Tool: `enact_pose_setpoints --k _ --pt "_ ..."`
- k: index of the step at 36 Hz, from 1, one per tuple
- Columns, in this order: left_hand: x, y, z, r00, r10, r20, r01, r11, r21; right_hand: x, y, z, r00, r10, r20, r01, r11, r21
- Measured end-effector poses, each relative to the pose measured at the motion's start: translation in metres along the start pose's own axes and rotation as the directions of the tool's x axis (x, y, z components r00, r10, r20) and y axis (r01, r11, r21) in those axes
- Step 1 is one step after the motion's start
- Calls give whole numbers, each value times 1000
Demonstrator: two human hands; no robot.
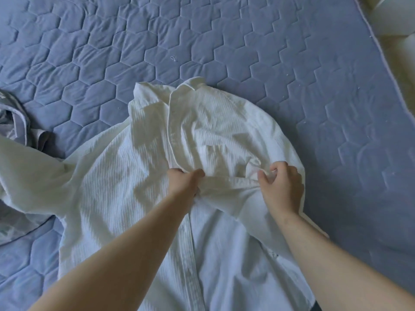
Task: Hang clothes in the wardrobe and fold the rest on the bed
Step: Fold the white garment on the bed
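A ribbed white shirt [134,167] lies spread on a bed [247,52] quilted in blue hexagons.
At far left sits a crumpled grey garment [15,122]. On the shirt's wrinkled front, collar pointing away, the left hand [184,182] has its fingers clamped on the button placket, while the right hand [283,187] has its fingers pinched on a folded band of cloth pulled taut between them.

Single head view, steeply downward and close over blue hexagon-quilted bed [247,41]; forearms enter from bottom edge.
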State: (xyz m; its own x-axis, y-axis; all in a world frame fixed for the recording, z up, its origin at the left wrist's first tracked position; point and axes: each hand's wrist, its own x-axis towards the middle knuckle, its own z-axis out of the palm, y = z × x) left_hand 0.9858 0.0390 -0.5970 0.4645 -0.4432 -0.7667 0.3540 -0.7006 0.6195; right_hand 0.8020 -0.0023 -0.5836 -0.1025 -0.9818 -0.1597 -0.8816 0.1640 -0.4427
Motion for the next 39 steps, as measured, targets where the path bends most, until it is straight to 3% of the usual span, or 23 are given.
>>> enact_pose_setpoints --k 3,6,8,12,15,18,20,22,25,26,27,30,31,32,33,35,37,39 --pt "-17 -10 6 998 -52 34 52 999 9 -20 11 -14 987 4 158 -10 999 36" --pt "-40 -17 11 983 -135 123 132 991 30 -34 24 -29 894 91 439 -41 992 -121" --pt "-56 -20 13 968 -173 180 170 985 31 -44 32 -40 844 124 522 -29 982 -187" --pt "-84 -27 13 956 -169 241 157 985 69 -69 38 -65 870 125 477 -36 981 -191" --pt "-109 -31 8 917 -185 354 167 983 83 -92 27 -92 923 49 381 64 958 -280" --pt "-128 -37 -4 880 -167 444 182 983 8 -125 7 -109 895 -84 438 207 948 -241" --pt "-133 -40 -15 851 -168 497 207 978 -23 -150 -7 -103 796 -152 586 305 937 -171" --pt "-135 -47 -24 856 -188 482 209 978 12 -173 -12 -86 642 -185 744 334 941 -55" --pt "-128 -65 -35 943 -212 255 190 976 107 -192 -2 -58 416 -141 898 157 984 82" --pt "-125 -71 -39 961 -216 172 198 974 112 -194 4 -52 419 -127 899 112 990 88" --pt "-121 -77 -42 974 -210 84 200 973 113 -194 11 -48 479 -115 870 73 993 91" --pt "-112 -92 -49 984 -163 -77 171 978 117 -192 38 -43 841 -38 539 -44 989 139" --pt "-113 -95 -47 986 -155 -56 160 983 95 -191 48 -43 929 5 370 -55 991 124" --pt "-116 -97 -44 988 -156 -18 157 985 74 -189 59 -44 970 62 236 -86 992 93" --pt "-119 -100 -40 987 -158 22 156 985 67 -186 70 -45 978 135 161 -146 988 58" --pt "-127 -108 -30 984 -163 74 155 983 100 -181 93 -45 941 288 178 -288 957 -27" --pt "-130 -115 -21 970 -231 74 218 965 148 -178 110 -46 870 372 324 -405 914 37" --pt "-129 -119 -15 942 -320 105 296 936 192 -179 117 -47 810 347 472 -478 858 188"
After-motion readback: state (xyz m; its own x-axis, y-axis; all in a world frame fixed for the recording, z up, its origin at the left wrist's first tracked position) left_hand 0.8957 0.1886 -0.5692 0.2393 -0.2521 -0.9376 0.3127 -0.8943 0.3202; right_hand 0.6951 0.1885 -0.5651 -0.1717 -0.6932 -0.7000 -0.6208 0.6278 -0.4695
